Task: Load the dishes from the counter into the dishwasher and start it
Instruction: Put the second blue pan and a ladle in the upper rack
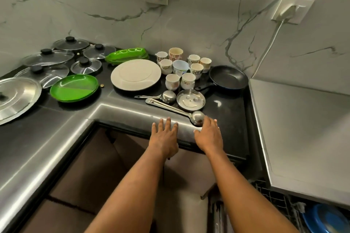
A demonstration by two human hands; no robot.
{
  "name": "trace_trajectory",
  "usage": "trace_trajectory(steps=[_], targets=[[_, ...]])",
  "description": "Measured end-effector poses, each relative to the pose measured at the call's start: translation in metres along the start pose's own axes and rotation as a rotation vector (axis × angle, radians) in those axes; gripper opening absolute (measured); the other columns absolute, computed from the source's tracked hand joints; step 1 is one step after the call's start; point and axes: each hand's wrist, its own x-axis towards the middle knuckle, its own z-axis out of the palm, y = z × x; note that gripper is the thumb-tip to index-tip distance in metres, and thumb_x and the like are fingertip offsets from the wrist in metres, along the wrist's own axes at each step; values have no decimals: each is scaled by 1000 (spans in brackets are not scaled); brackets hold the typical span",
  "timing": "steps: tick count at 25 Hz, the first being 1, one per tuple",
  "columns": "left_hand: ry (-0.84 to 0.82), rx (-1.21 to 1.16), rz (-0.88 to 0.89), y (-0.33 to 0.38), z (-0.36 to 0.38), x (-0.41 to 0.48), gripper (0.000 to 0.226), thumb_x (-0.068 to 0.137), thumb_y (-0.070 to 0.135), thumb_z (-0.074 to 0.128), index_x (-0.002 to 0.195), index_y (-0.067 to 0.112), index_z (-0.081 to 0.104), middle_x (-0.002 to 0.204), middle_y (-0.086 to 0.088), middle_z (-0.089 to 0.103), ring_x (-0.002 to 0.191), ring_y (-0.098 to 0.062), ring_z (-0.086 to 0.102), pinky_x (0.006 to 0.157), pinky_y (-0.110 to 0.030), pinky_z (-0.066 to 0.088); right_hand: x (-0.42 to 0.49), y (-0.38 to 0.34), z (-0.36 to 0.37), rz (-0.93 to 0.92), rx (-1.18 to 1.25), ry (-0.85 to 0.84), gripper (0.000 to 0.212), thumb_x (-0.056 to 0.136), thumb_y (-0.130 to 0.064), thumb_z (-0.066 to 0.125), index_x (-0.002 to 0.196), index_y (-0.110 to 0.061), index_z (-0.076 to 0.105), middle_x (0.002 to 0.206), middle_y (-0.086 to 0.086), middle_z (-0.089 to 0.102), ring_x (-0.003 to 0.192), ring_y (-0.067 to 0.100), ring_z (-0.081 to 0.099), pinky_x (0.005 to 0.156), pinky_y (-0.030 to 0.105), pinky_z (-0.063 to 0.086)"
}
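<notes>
Both arms stretch forward to the front edge of the tabletop (227, 113). The left hand (164, 136) lies flat, fingers spread, just left of the steel ladle (197, 117), and holds nothing. The right hand (208, 134) is open too, fingertips at the ladle's bowl; the white plate (135, 75) and cups (180, 68) stand behind the ladle.

Both bare: left forearm (136, 185), right forearm (233, 185). Also bare: left grip (164, 135), right grip (209, 135).
</notes>
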Motion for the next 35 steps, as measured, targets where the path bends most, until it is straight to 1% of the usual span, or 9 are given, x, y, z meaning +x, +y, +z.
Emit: trace_trajectory(steps=[3, 10, 12, 14, 16, 21, 25, 31, 35], targets=[[-25, 12, 63, -17, -14, 42, 80, 98, 38, 51, 157, 15, 1, 164, -15, -10, 150, -37, -8, 121, -54, 3, 41, -17, -8, 125, 119, 43, 60, 91, -28, 57, 144, -8, 35, 146, 14, 40, 134, 29, 39, 109, 41, 35], [-218, 21, 110, -20, -23, 98, 93, 93, 43, 61, 156, 5, 3, 162, -17, -14, 150, -39, -6, 120, -55, 13, 122, -26, -12, 367, 496, 112, 54, 91, -23, 59, 139, -4, 46, 133, 17, 56, 125, 31, 51, 101, 37, 41], [-291, -41, 114, -21, -21, 109, 92, 94, 38, 63, 155, 2, 5, 162, -16, -18, 150, -39, -6, 119, -56, 16, 144, -27, -13, 411, 563, 167, 36, 89, -20, 59, 121, -3, 61, 109, 14, 66, 105, 30, 59, 91, 37, 44], [-302, -79, 125, -22, -17, 112, 91, 95, 35, 63, 155, 2, 3, 160, -17, -25, 149, -40, -7, 119, -57, 15, 169, -26, -12, 469, 660, 237, 14, 87, -18, 60, 77, -9, 63, 78, 9, 61, 76, 27, 56, 78, 40, 47], [-279, -110, 119, -22, -14, 113, 93, 93, 33, 64, 155, 2, 2, 155, -18, -35, 149, -40, -8, 119, -56, 15, 197, -21, -9, 571, 763, 271, 29, 86, -22, 61, 63, -6, 54, 71, 14, 61, 70, 31, 59, 76, 49, 55], [-273, -145, 107, -21, -13, 116, 96, 91, 32, 67, 156, 4, 2, 149, -15, -45, 149, -40, -8, 119, -55, 15, 248, -21, -12, 783, 1152, 152, 29, 92, -33, 63, 108, -12, 51, 98, 12, 59, 88, 30, 66, 70, 39, 59], [-277, -155, 108, -22, -12, 118, 97, 91, 32, 68, 156, 6, 1, 149, -13, -45, 149, -37, -10, 119, -54, 14, 261, -28, -10, 833, 1167, 80, 29, 88, -19, 68, 110, -8, 53, 99, 10, 58, 94, 27, 62, 76, 36, 57], [-271, -157, 112, -24, -11, 119, 96, 90, 34, 68, 156, 8, 3, 151, -12, -43, 149, -36, -9, 120, -53, 14, 261, -28, -1, 858, 1152, 225, 8, 84, -8, 54, 89, -2, 58, 72, 10, 62, 60, 20, 60, 51, 29, 47], [-257, -147, 121, -24, -12, 121, 96, 88, 35, 70, 156, 6, 8, 153, -13, -40, 150, -38, -5, 119, -54, 18, 246, -28, -6, 770, 1199, 274, 19, 89, 3, 40, 106, -2, 46, 79, 17, 61, 52, 18, 55, 39, 22, 43]])
